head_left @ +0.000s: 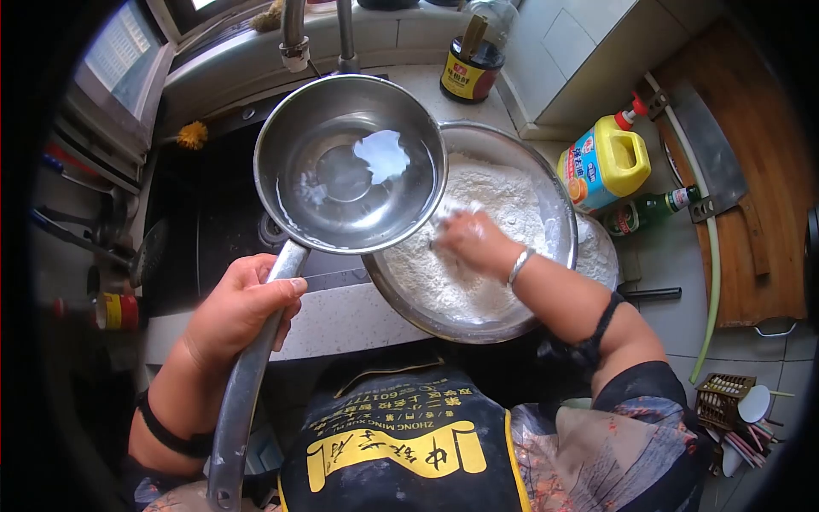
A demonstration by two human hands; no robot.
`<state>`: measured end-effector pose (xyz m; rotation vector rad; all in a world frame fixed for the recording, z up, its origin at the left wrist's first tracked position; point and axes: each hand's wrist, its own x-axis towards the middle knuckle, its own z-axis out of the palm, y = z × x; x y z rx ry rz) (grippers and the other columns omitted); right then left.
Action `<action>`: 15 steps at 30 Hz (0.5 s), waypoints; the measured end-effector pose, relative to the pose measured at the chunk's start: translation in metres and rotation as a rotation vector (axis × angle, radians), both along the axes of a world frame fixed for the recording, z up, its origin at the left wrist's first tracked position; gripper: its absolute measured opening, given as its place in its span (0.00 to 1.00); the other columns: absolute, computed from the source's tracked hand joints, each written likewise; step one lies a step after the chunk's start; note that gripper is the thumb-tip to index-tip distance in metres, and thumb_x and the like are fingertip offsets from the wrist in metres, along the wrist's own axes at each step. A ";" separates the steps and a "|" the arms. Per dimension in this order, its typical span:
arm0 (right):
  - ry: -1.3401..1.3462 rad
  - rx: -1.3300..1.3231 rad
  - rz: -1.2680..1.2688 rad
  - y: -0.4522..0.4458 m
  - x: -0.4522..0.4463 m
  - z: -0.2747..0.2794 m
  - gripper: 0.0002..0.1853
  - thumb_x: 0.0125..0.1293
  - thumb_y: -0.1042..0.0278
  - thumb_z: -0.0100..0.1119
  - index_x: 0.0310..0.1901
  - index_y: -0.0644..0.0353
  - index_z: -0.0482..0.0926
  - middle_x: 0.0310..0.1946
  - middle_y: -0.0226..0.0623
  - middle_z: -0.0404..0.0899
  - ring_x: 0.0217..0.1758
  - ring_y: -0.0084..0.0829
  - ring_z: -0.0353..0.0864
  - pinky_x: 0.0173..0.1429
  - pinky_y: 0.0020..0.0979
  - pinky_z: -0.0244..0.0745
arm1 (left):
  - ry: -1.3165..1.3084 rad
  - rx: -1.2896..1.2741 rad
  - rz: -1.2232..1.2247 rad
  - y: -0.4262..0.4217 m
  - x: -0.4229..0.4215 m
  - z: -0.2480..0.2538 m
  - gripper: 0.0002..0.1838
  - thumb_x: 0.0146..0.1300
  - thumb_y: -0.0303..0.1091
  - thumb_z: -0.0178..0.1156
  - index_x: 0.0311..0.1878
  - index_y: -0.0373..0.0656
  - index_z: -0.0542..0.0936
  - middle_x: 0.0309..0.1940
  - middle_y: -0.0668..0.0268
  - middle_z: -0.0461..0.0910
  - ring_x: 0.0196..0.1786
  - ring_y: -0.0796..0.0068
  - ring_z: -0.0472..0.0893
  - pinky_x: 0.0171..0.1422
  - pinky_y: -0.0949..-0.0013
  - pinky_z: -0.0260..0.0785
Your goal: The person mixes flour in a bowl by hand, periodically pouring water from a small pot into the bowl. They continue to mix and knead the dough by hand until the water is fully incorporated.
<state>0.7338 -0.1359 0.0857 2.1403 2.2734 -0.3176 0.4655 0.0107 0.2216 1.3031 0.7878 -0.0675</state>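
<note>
My left hand [243,305] is closed around the long handle of a metal water ladle [290,200], thumb on top. Clear water with a bright reflection lies in the ladle, which is held over the left rim of a large metal bowl [556,294]. White flour [503,192] fills much of the bowl. My right hand [472,243], with a bracelet at the wrist, is down in the flour. Its fingers are blurred and partly covered, so their grip does not show.
A black sink [226,200] lies left of the bowl, under a faucet [294,51]. To the right stand a yellow jug [627,154], a green bottle [653,211], a cleaver [704,149] and a wooden board [759,102]. A dark-sauce jar [469,77] stands behind.
</note>
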 end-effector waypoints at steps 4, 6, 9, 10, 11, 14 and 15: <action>-0.045 -0.026 -0.194 -0.002 0.039 -0.004 0.13 0.52 0.74 0.50 0.39 0.53 0.79 0.38 0.42 0.76 0.42 0.41 0.76 0.48 0.34 0.71 | 0.013 0.013 -0.003 0.000 0.001 0.002 0.10 0.54 0.34 0.56 0.24 0.40 0.69 0.15 0.69 0.69 0.11 0.82 0.68 0.15 0.79 0.61; 0.123 -0.220 -0.260 -0.006 0.043 0.008 0.14 0.51 0.75 0.49 0.39 0.54 0.79 0.35 0.45 0.77 0.40 0.43 0.76 0.48 0.35 0.71 | 0.016 0.009 -0.008 0.000 0.003 0.003 0.10 0.54 0.34 0.56 0.24 0.40 0.69 0.15 0.69 0.69 0.12 0.82 0.68 0.15 0.79 0.61; 0.144 0.031 -0.245 0.018 0.040 0.023 0.15 0.51 0.76 0.47 0.40 0.55 0.79 0.32 0.48 0.77 0.39 0.45 0.76 0.48 0.37 0.70 | -0.003 -0.007 -0.003 0.000 0.005 0.001 0.09 0.54 0.34 0.56 0.24 0.40 0.69 0.14 0.69 0.69 0.12 0.81 0.68 0.15 0.79 0.61; 0.129 0.104 -0.271 0.030 0.042 0.023 0.15 0.51 0.75 0.48 0.41 0.55 0.79 0.33 0.48 0.77 0.39 0.45 0.76 0.48 0.38 0.70 | -0.005 -0.010 0.001 0.001 0.006 0.000 0.09 0.54 0.33 0.56 0.26 0.39 0.69 0.15 0.68 0.69 0.11 0.81 0.69 0.14 0.79 0.61; 0.070 0.123 -0.238 0.046 0.047 0.017 0.14 0.50 0.70 0.53 0.42 0.54 0.78 0.35 0.46 0.77 0.40 0.43 0.76 0.48 0.37 0.70 | -0.005 -0.013 0.007 0.002 0.005 -0.001 0.09 0.53 0.33 0.56 0.27 0.39 0.69 0.15 0.67 0.70 0.11 0.80 0.69 0.13 0.79 0.61; 0.202 0.141 -0.338 0.078 0.047 -0.017 0.17 0.47 0.62 0.59 0.42 0.53 0.77 0.36 0.45 0.76 0.42 0.43 0.75 0.48 0.37 0.70 | 0.003 0.006 0.018 0.001 0.007 0.003 0.09 0.54 0.33 0.56 0.26 0.39 0.69 0.15 0.68 0.69 0.12 0.81 0.68 0.14 0.79 0.61; 0.312 0.120 -0.259 0.082 0.042 -0.032 0.18 0.46 0.60 0.60 0.41 0.53 0.77 0.35 0.45 0.76 0.43 0.43 0.74 0.49 0.37 0.70 | 0.007 0.015 0.018 0.000 0.009 0.005 0.09 0.54 0.33 0.56 0.25 0.40 0.69 0.14 0.70 0.68 0.12 0.82 0.68 0.15 0.79 0.61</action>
